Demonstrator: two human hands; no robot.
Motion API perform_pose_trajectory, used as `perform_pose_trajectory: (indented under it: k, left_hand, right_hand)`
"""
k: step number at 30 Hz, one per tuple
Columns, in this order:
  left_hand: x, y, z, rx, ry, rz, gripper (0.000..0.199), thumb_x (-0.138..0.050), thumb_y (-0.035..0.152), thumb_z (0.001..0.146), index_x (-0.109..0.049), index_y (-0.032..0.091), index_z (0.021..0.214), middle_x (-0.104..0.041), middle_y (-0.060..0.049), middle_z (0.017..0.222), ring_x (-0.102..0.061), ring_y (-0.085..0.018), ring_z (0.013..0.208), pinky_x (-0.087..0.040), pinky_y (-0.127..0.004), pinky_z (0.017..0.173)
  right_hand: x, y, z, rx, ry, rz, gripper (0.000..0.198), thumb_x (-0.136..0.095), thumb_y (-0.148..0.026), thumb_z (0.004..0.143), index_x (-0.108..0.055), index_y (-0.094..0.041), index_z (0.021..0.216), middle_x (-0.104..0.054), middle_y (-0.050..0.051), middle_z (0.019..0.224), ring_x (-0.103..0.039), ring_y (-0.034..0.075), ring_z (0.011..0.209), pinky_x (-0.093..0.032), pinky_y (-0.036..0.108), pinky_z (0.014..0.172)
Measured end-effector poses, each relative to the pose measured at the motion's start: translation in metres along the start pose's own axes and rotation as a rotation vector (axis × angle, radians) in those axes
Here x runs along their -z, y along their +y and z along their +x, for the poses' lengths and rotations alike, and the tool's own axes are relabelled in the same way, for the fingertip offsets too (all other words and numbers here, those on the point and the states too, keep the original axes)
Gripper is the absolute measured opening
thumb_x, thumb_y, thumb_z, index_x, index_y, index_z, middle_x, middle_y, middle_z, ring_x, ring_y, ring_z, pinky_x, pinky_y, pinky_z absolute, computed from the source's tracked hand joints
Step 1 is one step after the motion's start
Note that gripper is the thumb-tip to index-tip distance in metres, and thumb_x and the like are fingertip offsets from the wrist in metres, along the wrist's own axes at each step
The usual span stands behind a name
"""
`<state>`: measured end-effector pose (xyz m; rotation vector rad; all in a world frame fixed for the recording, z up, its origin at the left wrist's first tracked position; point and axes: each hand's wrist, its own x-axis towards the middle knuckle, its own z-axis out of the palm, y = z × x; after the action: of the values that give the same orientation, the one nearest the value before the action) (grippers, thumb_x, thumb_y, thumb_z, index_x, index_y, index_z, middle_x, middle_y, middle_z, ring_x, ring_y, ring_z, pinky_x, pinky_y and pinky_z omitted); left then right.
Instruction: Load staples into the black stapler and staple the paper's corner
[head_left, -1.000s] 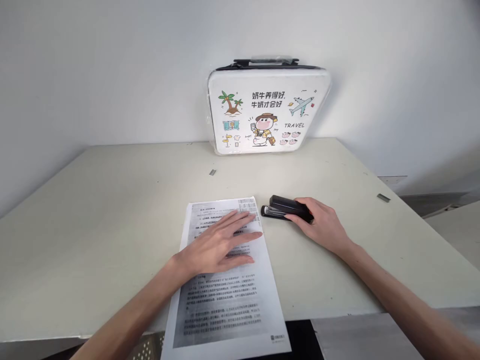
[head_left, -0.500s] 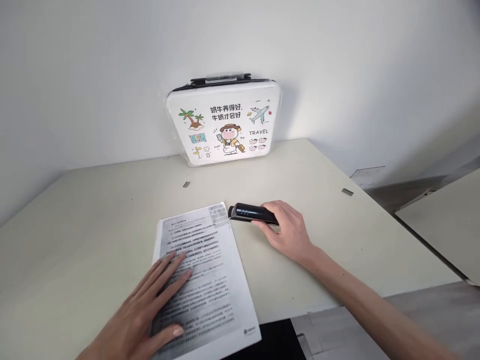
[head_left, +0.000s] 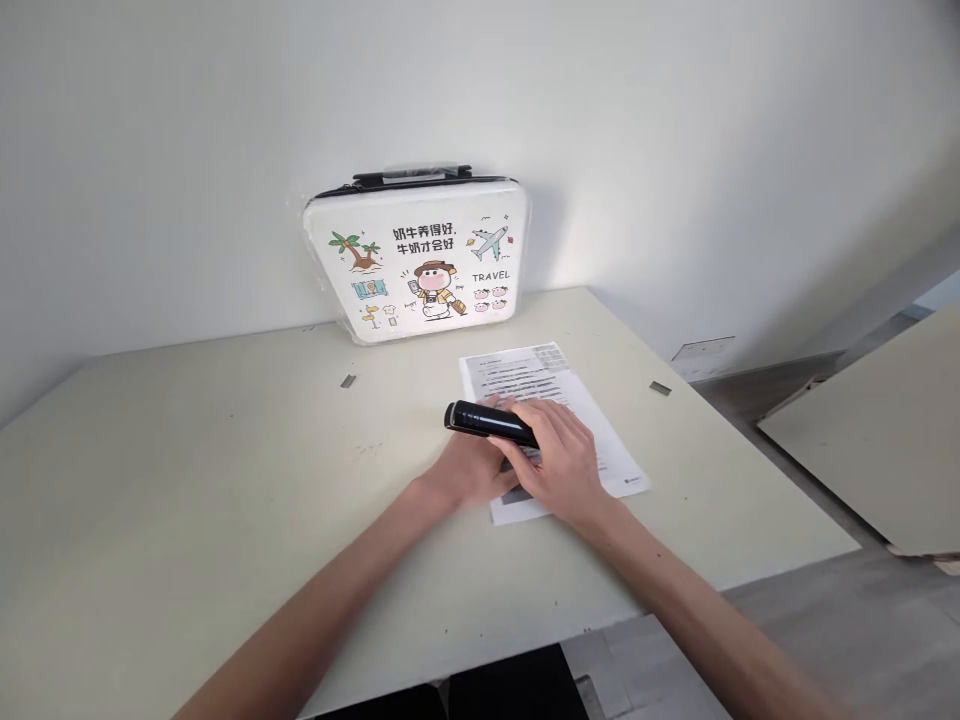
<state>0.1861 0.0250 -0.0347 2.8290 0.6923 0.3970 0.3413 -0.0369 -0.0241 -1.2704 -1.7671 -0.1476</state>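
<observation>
In the head view, your right hand (head_left: pixel 559 455) has its grip clamped on a black, elongated stapler with a glossy rounded top (head_left: pixel 484 423), fingers over the upper side and thumb along the near side. The stapler points to your left, above your left hand (head_left: pixel 469 468), covering part of it; whether the two touch, you cannot tell from here. Your left hand lies low over the near-left part of a rectangular white paper printed with dark lines of text (head_left: pixel 525 375). Its thumb reaches out beneath your right hand and a few fingertips show past the stapler, but the rest is hidden, so you cannot tell whether its grip is apart or together.

The paper lies slanted on the pale, smooth-topped table (head_left: pixel 187 480), its far end in plain sight and its middle under your hands. Beyond it, a white rectangular case with black trim and coloured cartoon prints (head_left: pixel 420 215) stands upright, near the plain white wall (head_left: pixel 225 150). One small grey strip (head_left: pixel 349 381) lies on the table in front of the case, and another small dark-grey strip (head_left: pixel 660 388) lies near the right edge, well apart from the paper.
</observation>
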Motion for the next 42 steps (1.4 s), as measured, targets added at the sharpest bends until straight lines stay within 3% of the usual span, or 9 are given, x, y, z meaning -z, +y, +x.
perform_pose_trajectory:
  k: [8,13,16,18,22,25,29,34,42]
  left_hand:
    - [-0.063,-0.014,0.069,-0.026,0.022,0.028,0.065,-0.063,0.033,0.098,-0.044,0.025,0.159,-0.033,-0.013,0.171,-0.012,-0.044,0.162,-0.007,-0.062,0.132]
    - [-0.061,-0.005,0.078,-0.042,0.033,0.053,0.056,-0.058,0.027,0.1,-0.05,0.018,0.154,-0.037,-0.014,0.169,-0.015,-0.043,0.162,-0.008,-0.057,0.134]
    - [-0.041,0.002,0.059,-0.06,-0.002,-0.051,0.04,-0.046,0.029,0.105,-0.064,0.018,0.139,-0.056,-0.008,0.156,-0.04,-0.04,0.153,-0.028,-0.049,0.13]
    - [-0.024,0.002,0.035,-0.058,0.01,-0.14,0.045,-0.031,0.028,0.109,-0.07,0.016,0.126,-0.067,-0.004,0.141,-0.056,-0.036,0.14,-0.041,-0.042,0.122]
    - [0.012,-0.016,-0.027,-0.004,0.116,-0.288,0.043,-0.047,0.039,0.107,-0.062,0.014,0.139,-0.065,-0.016,0.144,-0.058,-0.032,0.139,-0.045,-0.048,0.12]
    - [0.037,-0.039,-0.072,0.185,0.166,-0.453,0.044,-0.052,0.045,0.106,-0.065,0.02,0.139,-0.064,-0.012,0.148,-0.058,-0.03,0.14,-0.044,-0.05,0.121]
    - [0.062,-0.069,-0.113,0.496,0.307,-0.707,0.04,-0.058,0.056,0.101,-0.076,0.021,0.11,-0.078,-0.01,0.114,-0.073,-0.028,0.11,-0.054,-0.043,0.104]
    - [0.069,-0.088,-0.128,0.694,0.661,-0.865,0.036,-0.066,0.055,0.096,-0.073,0.021,0.099,-0.073,-0.004,0.092,-0.068,-0.019,0.084,-0.053,-0.035,0.09]
    - [0.066,-0.089,-0.13,0.788,0.846,-0.894,0.027,-0.063,0.044,0.094,-0.073,0.019,0.099,-0.061,-0.001,0.078,-0.056,-0.015,0.071,-0.046,-0.029,0.072]
  right_hand:
    - [-0.001,0.007,0.001,-0.003,0.042,-0.072,0.023,-0.056,-0.04,0.105,-0.063,-0.023,0.119,-0.077,0.011,0.102,-0.071,0.028,0.095,-0.055,0.042,0.085]
    - [-0.003,0.01,-0.001,-0.029,0.065,-0.087,0.025,-0.057,-0.04,0.104,-0.062,-0.023,0.121,-0.076,0.012,0.105,-0.072,0.03,0.1,-0.055,0.045,0.089]
    - [-0.003,0.01,-0.003,-0.033,0.096,-0.081,0.024,-0.058,-0.04,0.104,-0.061,-0.024,0.12,-0.076,0.012,0.107,-0.071,0.03,0.102,-0.056,0.046,0.089]
    - [-0.003,0.01,-0.003,-0.042,0.097,-0.064,0.022,-0.057,-0.04,0.104,-0.061,-0.025,0.119,-0.075,0.012,0.107,-0.071,0.03,0.101,-0.056,0.047,0.09]
    - [-0.004,0.012,-0.005,-0.075,0.079,-0.022,0.021,-0.056,-0.041,0.105,-0.061,-0.024,0.117,-0.074,0.011,0.105,-0.071,0.028,0.098,-0.056,0.045,0.089]
    - [-0.007,0.015,-0.005,-0.145,0.033,0.015,0.026,-0.056,-0.044,0.104,-0.061,-0.022,0.118,-0.074,0.011,0.106,-0.07,0.027,0.097,-0.056,0.042,0.086]
    - [-0.018,0.012,0.005,-0.268,-0.163,0.103,0.031,-0.057,-0.05,0.102,-0.061,-0.023,0.117,-0.074,0.007,0.104,-0.069,0.026,0.089,-0.054,0.039,0.08]
    - [-0.051,-0.009,0.029,-0.264,-0.368,0.288,0.03,-0.062,-0.049,0.099,-0.062,-0.023,0.115,-0.074,0.004,0.103,-0.068,0.022,0.087,-0.052,0.034,0.077]
    - [-0.093,-0.03,0.038,-0.236,-0.499,0.44,0.032,-0.067,-0.051,0.095,-0.064,-0.026,0.114,-0.075,0.004,0.107,-0.069,0.023,0.095,-0.053,0.035,0.083]
